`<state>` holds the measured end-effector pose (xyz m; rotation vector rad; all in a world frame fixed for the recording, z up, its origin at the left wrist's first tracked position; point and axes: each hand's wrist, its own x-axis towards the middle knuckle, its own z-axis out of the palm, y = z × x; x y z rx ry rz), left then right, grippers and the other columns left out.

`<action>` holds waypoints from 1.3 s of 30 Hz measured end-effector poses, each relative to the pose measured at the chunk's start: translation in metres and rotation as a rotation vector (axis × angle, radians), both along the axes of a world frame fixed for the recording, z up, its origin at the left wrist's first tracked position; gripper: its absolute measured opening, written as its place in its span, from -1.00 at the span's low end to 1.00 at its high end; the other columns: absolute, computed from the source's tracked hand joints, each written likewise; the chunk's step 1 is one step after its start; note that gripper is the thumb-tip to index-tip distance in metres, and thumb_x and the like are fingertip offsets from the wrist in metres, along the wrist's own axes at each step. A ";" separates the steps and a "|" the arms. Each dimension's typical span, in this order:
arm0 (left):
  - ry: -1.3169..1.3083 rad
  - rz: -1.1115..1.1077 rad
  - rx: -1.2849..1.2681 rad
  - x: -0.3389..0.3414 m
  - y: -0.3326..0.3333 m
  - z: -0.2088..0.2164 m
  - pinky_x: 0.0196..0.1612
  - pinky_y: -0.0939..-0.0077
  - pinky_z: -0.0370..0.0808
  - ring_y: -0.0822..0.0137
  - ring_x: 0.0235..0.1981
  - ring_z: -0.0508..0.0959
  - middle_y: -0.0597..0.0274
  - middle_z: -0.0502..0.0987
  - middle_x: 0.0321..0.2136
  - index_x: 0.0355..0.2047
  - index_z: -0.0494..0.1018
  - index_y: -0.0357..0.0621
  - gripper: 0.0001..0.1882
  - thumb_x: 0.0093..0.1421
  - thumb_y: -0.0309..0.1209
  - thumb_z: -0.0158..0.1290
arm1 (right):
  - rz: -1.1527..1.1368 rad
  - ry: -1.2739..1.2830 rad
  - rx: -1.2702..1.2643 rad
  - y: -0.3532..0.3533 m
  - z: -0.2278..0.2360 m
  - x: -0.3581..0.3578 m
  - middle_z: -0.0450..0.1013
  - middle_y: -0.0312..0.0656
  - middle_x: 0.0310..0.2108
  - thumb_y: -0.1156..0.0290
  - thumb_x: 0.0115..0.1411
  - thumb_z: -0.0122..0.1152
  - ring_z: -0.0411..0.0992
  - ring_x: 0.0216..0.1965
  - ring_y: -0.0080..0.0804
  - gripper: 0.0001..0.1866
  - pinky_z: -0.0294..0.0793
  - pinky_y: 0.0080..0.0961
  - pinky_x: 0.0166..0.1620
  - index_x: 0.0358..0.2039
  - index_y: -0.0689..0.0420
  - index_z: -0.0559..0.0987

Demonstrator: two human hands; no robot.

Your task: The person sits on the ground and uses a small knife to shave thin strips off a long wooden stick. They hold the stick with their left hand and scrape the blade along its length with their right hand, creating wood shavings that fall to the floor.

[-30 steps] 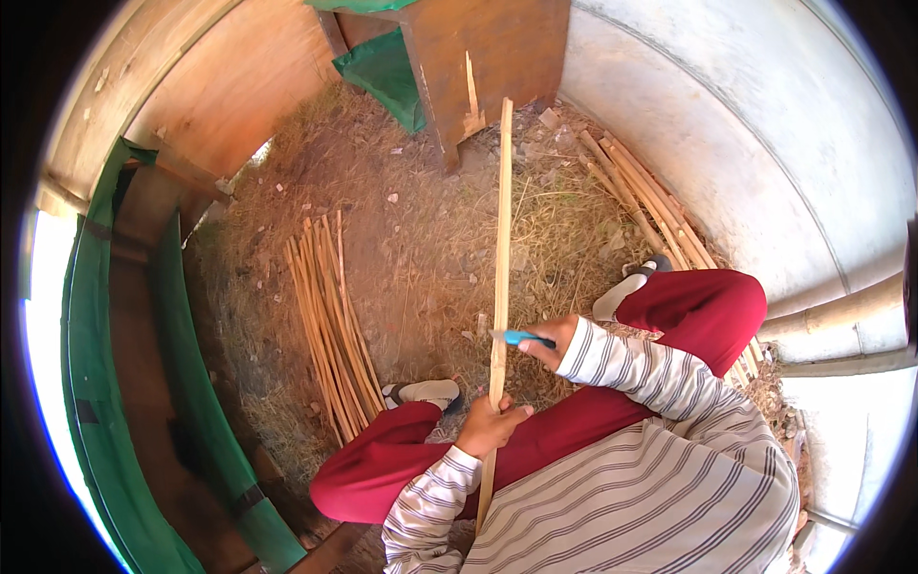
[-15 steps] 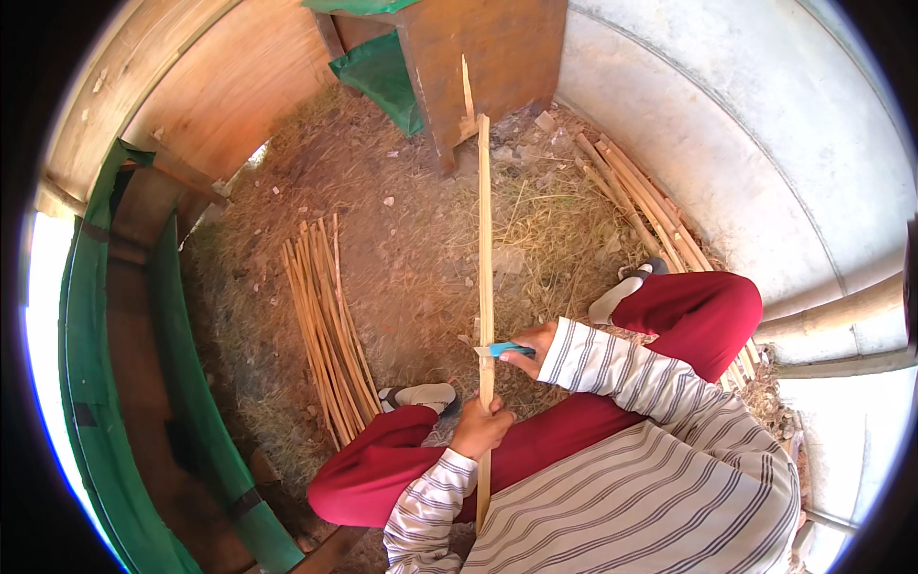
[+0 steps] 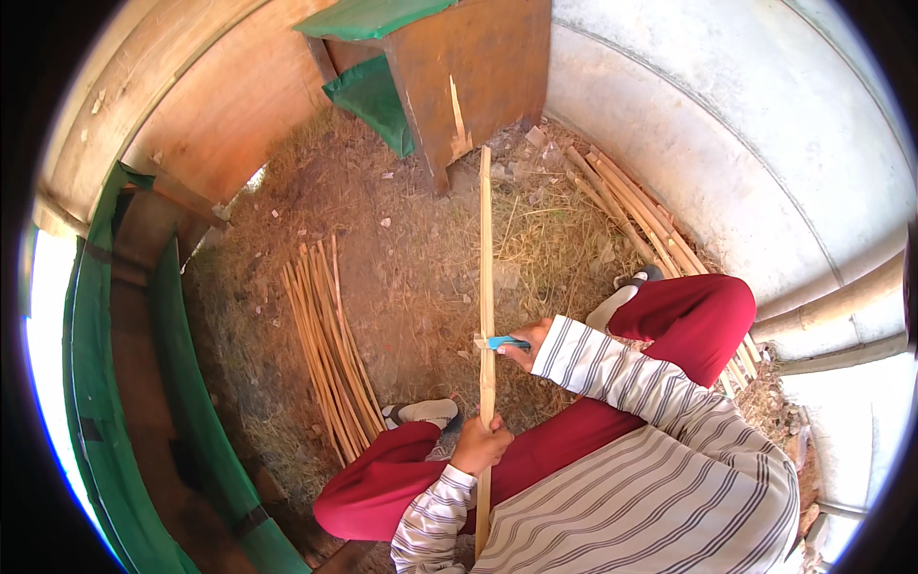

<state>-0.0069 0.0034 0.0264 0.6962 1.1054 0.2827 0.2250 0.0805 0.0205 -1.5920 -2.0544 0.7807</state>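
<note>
A long pale bamboo strip (image 3: 486, 239) stands out in front of me, its near end passing down beside my shirt. My left hand (image 3: 481, 446) is wrapped round its lower part, above my lap. Higher up, my right hand (image 3: 528, 346) grips a blue utility knife (image 3: 507, 342). The knife's blade lies across the strip and touches it; how deep it bites is too small to tell. On the ground to the left lies a bundle of bamboo strips (image 3: 330, 349), and a second bundle of strips (image 3: 655, 225) lies by the right wall.
A brown wooden desk (image 3: 478, 67) with a green cover stands ahead, beyond the strip's far end. Green-covered benches (image 3: 206, 402) run along the left. A pale wall (image 3: 727, 115) curves round the right. Dry grass (image 3: 535, 230) and scraps cover the dirt floor (image 3: 382, 277).
The strip's far end has come nearer to me. The gap between my hands along the strip has widened, with the knife still on it. The view has shifted slightly.
</note>
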 end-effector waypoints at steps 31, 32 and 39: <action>0.413 -0.422 0.337 -0.061 -0.091 0.063 -0.55 0.55 0.33 0.56 -0.62 0.30 0.39 0.29 -0.69 -0.58 0.26 -0.13 -0.75 -0.06 -0.53 0.17 | -0.541 -0.108 -0.413 0.093 0.023 0.103 0.61 0.00 -0.39 -0.23 0.25 0.03 0.58 -0.26 -0.08 -0.39 0.54 -0.20 0.01 -0.07 0.04 0.67; 0.369 -0.377 0.330 -0.062 -0.094 0.062 -0.54 0.55 0.33 0.56 -0.62 0.29 0.39 0.29 -0.69 -0.58 0.25 -0.13 -0.75 -0.05 -0.53 0.17 | -0.569 -0.073 -0.452 0.095 0.028 0.103 0.61 0.00 -0.38 -0.23 0.25 0.04 0.57 -0.25 -0.08 -0.40 0.53 -0.19 0.02 -0.08 0.04 0.67; 0.285 -0.289 0.285 -0.073 -0.110 0.028 -0.57 0.57 0.33 0.60 -0.64 0.33 0.46 0.31 -0.69 -0.58 0.23 -0.08 -0.72 -0.03 -0.60 0.15 | -0.544 -0.218 -0.312 0.112 0.008 0.108 0.54 0.16 -0.19 -0.23 0.23 0.07 0.49 -0.05 -0.01 -0.36 0.47 -0.12 0.10 0.00 0.07 0.63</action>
